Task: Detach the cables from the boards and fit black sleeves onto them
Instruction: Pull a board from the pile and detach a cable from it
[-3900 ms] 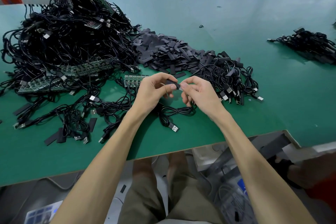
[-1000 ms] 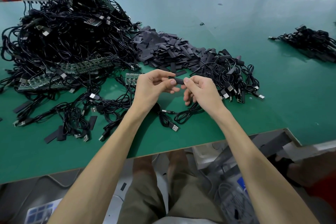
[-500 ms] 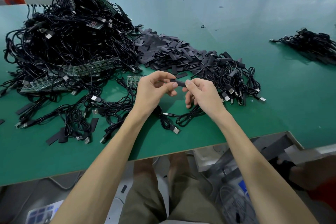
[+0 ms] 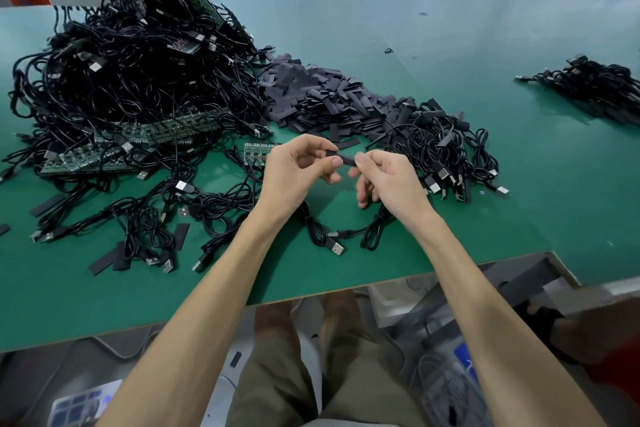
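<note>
With sleeve (image 4: 341,159) pinched at 9 o'clock by left hand (image 4: 298,172) and at 3 o'clock by right hand (image 4: 391,180), hold level and slide along cable (image 4: 374,230) without bunching.

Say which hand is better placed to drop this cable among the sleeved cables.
Right, probably: the right hand sits beside the sleeved cables; the left hand is farther. Both pinch the black sleeve.

— Can't see into the sleeve (image 4: 345,159); covered at both ends by left hand (image 4: 294,173) and right hand (image 4: 391,180).
— Likewise the boards (image 4: 162,130): mostly buried under tangled cables (image 4: 138,80). Also losing the far pile (image 4: 595,87) past the right edge.
</note>
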`<state>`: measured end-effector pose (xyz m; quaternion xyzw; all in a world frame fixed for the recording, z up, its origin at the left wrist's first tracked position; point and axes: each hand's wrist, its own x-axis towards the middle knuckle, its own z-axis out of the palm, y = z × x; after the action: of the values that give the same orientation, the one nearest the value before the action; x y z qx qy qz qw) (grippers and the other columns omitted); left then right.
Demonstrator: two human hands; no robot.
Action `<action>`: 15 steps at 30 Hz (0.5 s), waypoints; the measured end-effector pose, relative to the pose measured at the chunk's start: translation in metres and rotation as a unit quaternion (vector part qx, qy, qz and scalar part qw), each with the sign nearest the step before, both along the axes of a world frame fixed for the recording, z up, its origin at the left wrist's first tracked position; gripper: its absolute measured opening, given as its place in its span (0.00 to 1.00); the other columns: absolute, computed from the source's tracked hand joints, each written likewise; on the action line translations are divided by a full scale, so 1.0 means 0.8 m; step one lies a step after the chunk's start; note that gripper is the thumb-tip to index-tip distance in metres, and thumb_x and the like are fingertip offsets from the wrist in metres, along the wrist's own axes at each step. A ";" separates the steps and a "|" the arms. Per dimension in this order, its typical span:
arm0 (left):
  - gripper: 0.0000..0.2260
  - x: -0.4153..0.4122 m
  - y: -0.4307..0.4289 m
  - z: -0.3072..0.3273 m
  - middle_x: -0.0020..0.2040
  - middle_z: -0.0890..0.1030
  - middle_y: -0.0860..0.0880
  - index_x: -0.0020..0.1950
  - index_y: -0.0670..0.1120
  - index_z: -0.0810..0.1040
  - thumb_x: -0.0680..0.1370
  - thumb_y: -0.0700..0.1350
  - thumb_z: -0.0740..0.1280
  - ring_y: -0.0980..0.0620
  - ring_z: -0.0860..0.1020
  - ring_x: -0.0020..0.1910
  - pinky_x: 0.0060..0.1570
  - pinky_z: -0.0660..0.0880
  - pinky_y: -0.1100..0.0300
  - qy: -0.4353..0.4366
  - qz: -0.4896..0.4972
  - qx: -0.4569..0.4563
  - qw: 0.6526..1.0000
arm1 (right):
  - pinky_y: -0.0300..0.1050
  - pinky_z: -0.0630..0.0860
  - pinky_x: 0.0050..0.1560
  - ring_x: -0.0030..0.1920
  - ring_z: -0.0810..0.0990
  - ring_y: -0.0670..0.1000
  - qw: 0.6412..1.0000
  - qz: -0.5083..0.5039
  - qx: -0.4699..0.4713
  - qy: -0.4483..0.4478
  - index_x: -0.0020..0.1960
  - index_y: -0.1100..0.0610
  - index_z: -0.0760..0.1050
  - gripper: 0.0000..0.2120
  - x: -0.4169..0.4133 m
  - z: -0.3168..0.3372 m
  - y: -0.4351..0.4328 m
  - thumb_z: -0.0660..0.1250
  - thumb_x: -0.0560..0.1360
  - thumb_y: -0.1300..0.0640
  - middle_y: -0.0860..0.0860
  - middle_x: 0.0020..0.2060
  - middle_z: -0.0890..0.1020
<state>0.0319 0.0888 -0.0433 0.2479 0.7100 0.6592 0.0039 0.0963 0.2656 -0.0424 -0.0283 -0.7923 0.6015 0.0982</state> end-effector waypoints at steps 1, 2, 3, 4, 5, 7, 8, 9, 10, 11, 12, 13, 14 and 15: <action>0.08 0.000 0.001 0.000 0.40 0.81 0.46 0.52 0.39 0.82 0.75 0.38 0.76 0.44 0.85 0.35 0.43 0.81 0.53 0.005 0.002 -0.008 1.000 | 0.33 0.71 0.30 0.26 0.78 0.52 1.000 0.001 0.000 0.000 0.44 0.61 0.79 0.16 0.000 0.000 0.000 0.60 0.86 0.54 0.53 0.26 0.80; 0.08 0.001 0.001 -0.001 0.41 0.81 0.44 0.52 0.39 0.81 0.76 0.38 0.76 0.44 0.85 0.35 0.44 0.81 0.52 0.009 0.003 -0.018 1.000 | 0.33 0.71 0.30 0.26 0.78 0.52 1.000 0.001 0.000 0.001 0.44 0.61 0.78 0.16 0.000 0.000 0.000 0.60 0.86 0.54 0.53 0.26 0.80; 0.09 0.001 0.002 -0.001 0.42 0.81 0.39 0.52 0.39 0.81 0.76 0.39 0.77 0.44 0.85 0.35 0.44 0.81 0.50 0.013 0.002 -0.027 1.000 | 0.33 0.71 0.30 0.26 0.78 0.52 1.000 0.001 0.001 0.002 0.44 0.60 0.78 0.16 0.000 0.000 0.000 0.60 0.86 0.54 0.53 0.26 0.80; 0.09 0.002 0.002 -0.001 0.43 0.82 0.36 0.53 0.38 0.81 0.76 0.39 0.77 0.43 0.85 0.35 0.45 0.81 0.47 0.015 0.000 -0.035 0.999 | 0.33 0.71 0.30 0.26 0.78 0.52 1.000 0.001 0.003 0.002 0.44 0.60 0.78 0.16 0.000 -0.001 -0.001 0.60 0.86 0.54 0.53 0.26 0.79; 0.09 0.002 0.002 -0.001 0.43 0.83 0.35 0.53 0.38 0.81 0.76 0.39 0.77 0.44 0.84 0.35 0.46 0.81 0.46 0.016 -0.002 -0.039 0.999 | 0.34 0.71 0.30 0.26 0.77 0.52 1.000 0.001 0.005 0.002 0.44 0.60 0.78 0.16 -0.001 -0.001 -0.001 0.60 0.86 0.54 0.53 0.26 0.79; 0.09 0.002 0.002 0.000 0.42 0.84 0.36 0.52 0.38 0.81 0.75 0.39 0.77 0.45 0.84 0.34 0.46 0.81 0.46 0.013 -0.004 -0.039 0.999 | 0.34 0.71 0.29 0.25 0.77 0.51 1.000 0.004 0.006 0.002 0.43 0.60 0.78 0.16 -0.001 -0.001 -0.001 0.60 0.86 0.54 0.53 0.25 0.79; 0.09 0.002 0.001 0.000 0.41 0.85 0.37 0.52 0.37 0.82 0.75 0.39 0.77 0.45 0.84 0.35 0.47 0.81 0.46 0.010 -0.005 -0.038 0.999 | 0.34 0.71 0.29 0.25 0.76 0.51 1.000 0.005 0.006 0.002 0.43 0.60 0.78 0.16 -0.001 -0.001 -0.001 0.60 0.86 0.54 0.52 0.25 0.78; 0.09 0.001 0.001 0.000 0.42 0.85 0.38 0.52 0.37 0.82 0.75 0.39 0.77 0.44 0.85 0.35 0.47 0.81 0.47 0.008 -0.004 -0.037 0.999 | 0.33 0.70 0.29 0.24 0.76 0.50 1.000 0.007 0.007 0.003 0.43 0.60 0.78 0.16 -0.001 -0.001 -0.001 0.60 0.86 0.55 0.52 0.25 0.78; 0.09 0.001 0.001 0.000 0.42 0.85 0.38 0.52 0.37 0.82 0.75 0.38 0.77 0.44 0.85 0.35 0.47 0.82 0.48 0.005 -0.004 -0.036 0.999 | 0.33 0.70 0.29 0.24 0.76 0.50 1.000 0.009 0.009 0.004 0.43 0.59 0.78 0.16 -0.001 -0.001 -0.001 0.60 0.86 0.55 0.53 0.25 0.78; 0.09 0.001 0.001 0.000 0.42 0.86 0.39 0.52 0.37 0.82 0.75 0.38 0.77 0.44 0.85 0.35 0.47 0.82 0.49 0.004 -0.004 -0.036 0.999 | 0.33 0.70 0.30 0.24 0.76 0.50 1.000 0.011 0.012 0.006 0.43 0.59 0.78 0.16 -0.001 -0.001 -0.001 0.60 0.86 0.55 0.53 0.25 0.79; 0.09 0.002 0.002 0.000 0.42 0.86 0.39 0.52 0.37 0.82 0.75 0.38 0.77 0.44 0.85 0.35 0.46 0.82 0.50 0.003 -0.005 -0.037 0.999 | 0.33 0.70 0.30 0.24 0.76 0.50 1.000 0.012 0.016 0.007 0.43 0.59 0.78 0.16 -0.001 -0.001 0.000 0.60 0.86 0.54 0.54 0.26 0.79; 0.09 0.002 0.002 0.000 0.42 0.86 0.40 0.52 0.37 0.82 0.75 0.38 0.77 0.44 0.85 0.35 0.45 0.82 0.52 0.004 -0.006 -0.038 0.999 | 0.34 0.70 0.30 0.24 0.76 0.50 1.000 0.013 0.020 0.008 0.43 0.59 0.78 0.17 -0.001 0.000 0.000 0.60 0.86 0.54 0.54 0.26 0.79; 0.09 0.003 0.002 0.000 0.42 0.86 0.41 0.52 0.37 0.82 0.75 0.38 0.77 0.44 0.85 0.35 0.45 0.83 0.54 0.005 -0.006 -0.039 0.999 | 0.34 0.70 0.30 0.25 0.76 0.51 1.000 0.014 0.021 0.008 0.43 0.59 0.78 0.17 -0.001 0.000 0.000 0.60 0.86 0.54 0.55 0.26 0.80; 0.09 0.003 0.002 0.000 0.41 0.86 0.41 0.52 0.38 0.82 0.75 0.38 0.77 0.44 0.85 0.35 0.45 0.83 0.55 0.007 -0.006 -0.040 0.999 | 0.34 0.70 0.30 0.25 0.76 0.51 1.000 0.014 0.021 0.008 0.43 0.59 0.78 0.17 -0.001 0.000 -0.001 0.60 0.86 0.54 0.55 0.26 0.80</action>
<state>0.0342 0.0908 -0.0434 0.2568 0.7344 0.6281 0.0129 0.0954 0.2651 -0.0426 -0.0104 -0.8041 0.5864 0.0970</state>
